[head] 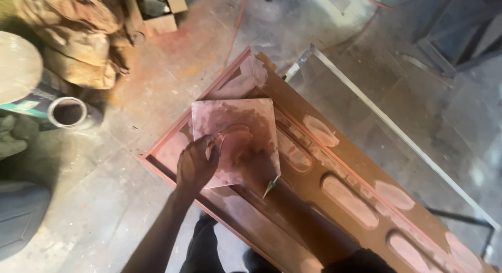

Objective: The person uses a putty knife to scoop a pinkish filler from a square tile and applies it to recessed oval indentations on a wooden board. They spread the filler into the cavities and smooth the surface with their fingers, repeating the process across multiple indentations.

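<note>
on the reddish-brown panelled door (334, 200), laid flat over the dusty floor (83, 200), sat a square board (235, 139) smeared with pinkish filler. the left hand (196, 162) rested on the board's lower left part, fingers curled onto its surface beside a round smear of filler; whether they clamped anything i could not tell. the right hand was blurred and dark, gripping a thin putty knife (271, 185) at the board's lower right corner. pale filler patches dotted the door's panels.

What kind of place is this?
Likely a wood or door-finishing workshop: a brown panelled door patched with pale filler, a filler-smeared square board on it, stuffed sacks on a dusty concrete floor.
</note>
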